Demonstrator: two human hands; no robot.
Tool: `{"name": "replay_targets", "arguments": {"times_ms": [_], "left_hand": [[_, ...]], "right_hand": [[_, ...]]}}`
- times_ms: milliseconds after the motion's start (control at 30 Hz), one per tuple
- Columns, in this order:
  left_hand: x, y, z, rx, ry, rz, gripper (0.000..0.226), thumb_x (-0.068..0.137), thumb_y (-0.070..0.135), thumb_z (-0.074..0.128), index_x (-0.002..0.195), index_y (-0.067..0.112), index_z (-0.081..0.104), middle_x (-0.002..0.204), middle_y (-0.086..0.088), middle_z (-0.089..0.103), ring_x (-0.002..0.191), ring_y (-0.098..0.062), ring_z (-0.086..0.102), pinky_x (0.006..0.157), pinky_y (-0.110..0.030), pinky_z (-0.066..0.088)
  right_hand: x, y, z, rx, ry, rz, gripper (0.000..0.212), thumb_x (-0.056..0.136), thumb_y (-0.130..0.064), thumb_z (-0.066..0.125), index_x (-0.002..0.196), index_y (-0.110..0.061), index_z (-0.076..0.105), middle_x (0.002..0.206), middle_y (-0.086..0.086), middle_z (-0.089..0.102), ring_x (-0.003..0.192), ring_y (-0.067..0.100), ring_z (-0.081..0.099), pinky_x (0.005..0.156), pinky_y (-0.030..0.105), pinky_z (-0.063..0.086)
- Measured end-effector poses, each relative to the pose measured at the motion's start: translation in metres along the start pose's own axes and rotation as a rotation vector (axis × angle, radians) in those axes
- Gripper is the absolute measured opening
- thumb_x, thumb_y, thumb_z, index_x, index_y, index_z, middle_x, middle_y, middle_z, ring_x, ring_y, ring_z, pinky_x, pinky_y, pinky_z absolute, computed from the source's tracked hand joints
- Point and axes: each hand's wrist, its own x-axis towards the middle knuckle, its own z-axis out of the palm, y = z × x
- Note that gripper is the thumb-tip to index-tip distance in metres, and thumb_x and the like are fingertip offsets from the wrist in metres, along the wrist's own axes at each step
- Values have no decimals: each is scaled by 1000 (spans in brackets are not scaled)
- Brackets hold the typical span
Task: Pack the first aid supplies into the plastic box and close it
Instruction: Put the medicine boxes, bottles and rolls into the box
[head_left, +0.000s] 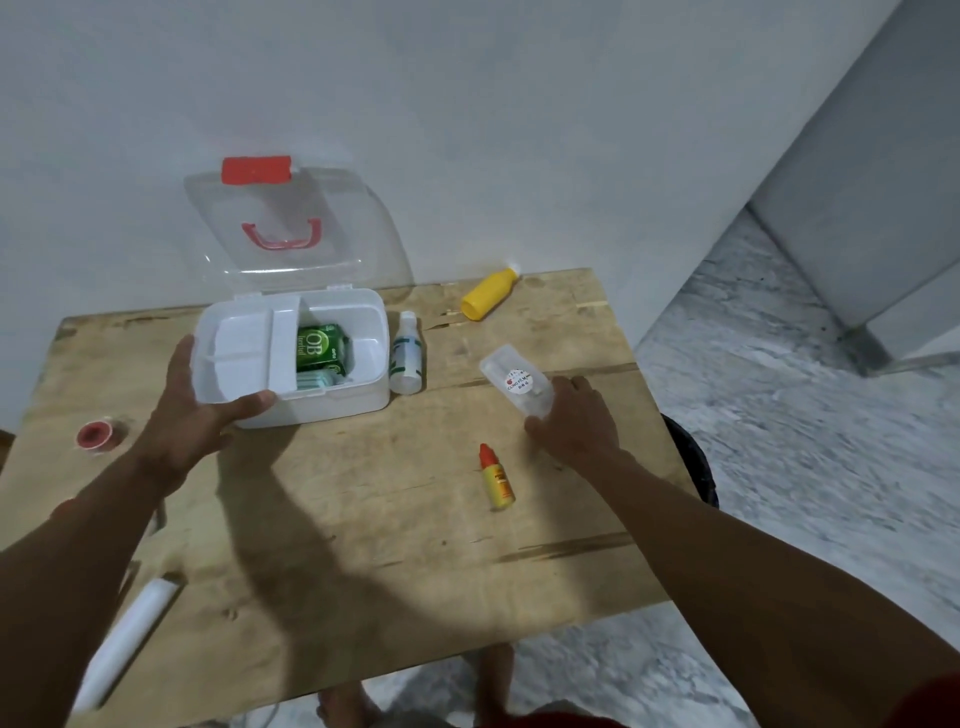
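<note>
A white plastic box (363, 400) stands open on the wooden table (363, 519), its clear lid (275, 223) with a red latch leaning back against the wall. Inside lie a green carton (319, 345) and a pale green pack; a white tray insert (239, 358) covers the left half. My left hand (192, 415) grips the box's front-left corner, thumb along the front rim. My right hand (576, 421) holds the near end of a clear packet (514, 382) with a round label. A small yellow dropper bottle (496, 478) lies in front of that hand.
A white bottle (406, 353) lies against the box's right side. A yellow bottle (488, 293) lies at the back by the wall. A red tape roll (96, 435) sits near the left edge, a white roll (130, 639) at the front left. The floor drops off to the right.
</note>
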Motion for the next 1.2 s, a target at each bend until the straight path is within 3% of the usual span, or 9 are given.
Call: {"name": "replay_targets", "arguments": {"times_ms": [67, 167, 300, 433, 533, 667, 967, 1133, 1200], "left_hand": [[-3, 2, 0, -28, 5, 16, 77, 75, 14, 83, 119, 58, 38, 135, 12, 46, 125, -25, 47, 69, -39, 51], [-9, 6, -1, -28, 8, 41, 87, 56, 33, 90, 120, 62, 38, 136, 13, 48, 125, -23, 49, 84, -46, 52], [-11, 6, -4, -29, 2, 88, 105, 52, 37, 90, 141, 36, 34, 136, 4, 50, 123, -23, 51, 96, -55, 51], [-7, -4, -9, 5, 1, 105, 116, 50, 46, 89, 147, 34, 26, 142, 3, 46, 129, -23, 47, 104, -51, 46], [-3, -8, -9, -11, -11, 114, 112, 59, 36, 90, 149, 33, 23, 144, 4, 44, 130, -20, 45, 108, -47, 42], [0, -11, -5, -11, 6, 139, 105, 70, 22, 88, 150, 34, 22, 140, 10, 45, 127, -17, 44, 106, -40, 41], [2, -11, -6, -20, 6, 150, 99, 64, 24, 88, 143, 34, 29, 132, 14, 49, 121, -14, 49, 97, -37, 47], [-1, -8, -2, -34, 23, 139, 90, 72, 11, 85, 135, 40, 28, 119, 36, 42, 107, 12, 48, 82, -11, 40], [0, -8, -3, -32, 16, 146, 91, 70, 15, 87, 139, 36, 31, 123, 34, 44, 110, 17, 45, 83, -15, 42]], "right_hand": [[-3, -10, -3, 18, 30, -30, 51, 80, -34, 64, 124, -12, 51, 124, 9, 52, 113, 34, 52, 87, 40, 47], [-5, -36, -14, 69, 99, -92, 53, 76, -32, 68, 122, -11, 54, 119, 11, 56, 108, 36, 56, 85, 39, 49], [-6, -79, -26, 156, 250, -250, 53, 69, -17, 75, 116, 2, 62, 106, 24, 62, 97, 43, 60, 80, 44, 51], [-6, -129, -40, 66, 167, -340, 67, 65, -42, 62, 123, -7, 60, 116, 17, 60, 106, 39, 57, 87, 49, 49], [-2, -159, -47, -113, 92, -356, 59, 72, -41, 70, 124, -17, 57, 118, 6, 54, 110, 33, 53, 82, 42, 50], [3, -184, -45, -305, 66, -399, 50, 71, -41, 70, 115, -19, 59, 113, 1, 53, 107, 28, 51, 71, 34, 38], [24, -221, -37, -514, -27, -443, 56, 72, -45, 72, 119, -18, 60, 114, 4, 52, 110, 27, 48, 78, 37, 41], [39, -225, -28, -512, -61, -481, 63, 74, -46, 71, 127, -18, 56, 122, 6, 46, 116, 29, 45, 89, 40, 42], [43, -227, -24, -518, -76, -491, 60, 75, -45, 71, 126, -16, 56, 123, 7, 46, 117, 29, 44, 91, 42, 43]]}}
